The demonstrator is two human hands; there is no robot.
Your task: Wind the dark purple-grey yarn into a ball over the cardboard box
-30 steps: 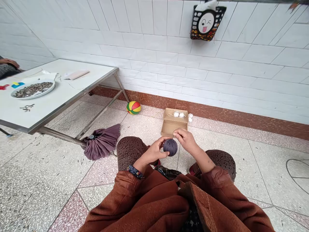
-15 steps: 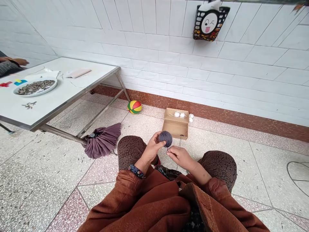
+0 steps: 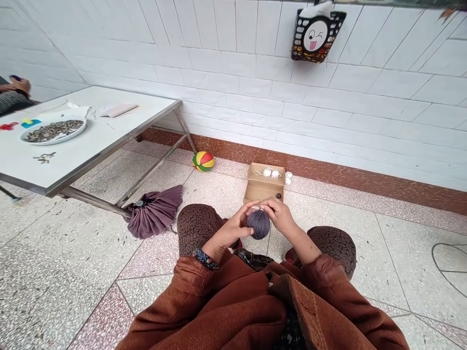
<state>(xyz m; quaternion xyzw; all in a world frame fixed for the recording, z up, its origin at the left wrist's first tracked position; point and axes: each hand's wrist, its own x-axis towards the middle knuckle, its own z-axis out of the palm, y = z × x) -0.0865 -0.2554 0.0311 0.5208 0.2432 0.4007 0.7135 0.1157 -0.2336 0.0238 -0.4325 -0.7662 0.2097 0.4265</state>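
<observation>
A round grey-purple ball of yarn [image 3: 259, 225] is held over my lap, between my knees. My left hand [image 3: 234, 228] grips it from the left side, thumb on the near face and fingers behind the top. At the ball's upper right my right hand [image 3: 279, 214] is closed in a pinch; the yarn strand in it is too thin to see clearly. Beyond my hands an open cardboard box [image 3: 263, 190] sits on the floor. A small dark ball [image 3: 278, 196] lies inside its right front corner, and white balls [image 3: 271, 172] of string rest on its raised back part.
On the left stands a metal-edged table [image 3: 120, 124] with a white plate [image 3: 54, 142] of sunflower seeds. A folded purple umbrella [image 3: 153, 214] and a colourful ball [image 3: 203, 161] lie on the floor. A black basket [image 3: 318, 35] hangs on the wall. Another person's hand [image 3: 22, 85] shows far left.
My right hand has moved from below the yarn ball up to its top. The yarn ball has shifted down and right. A small dark ball now shows in the box. The other person's hand has risen.
</observation>
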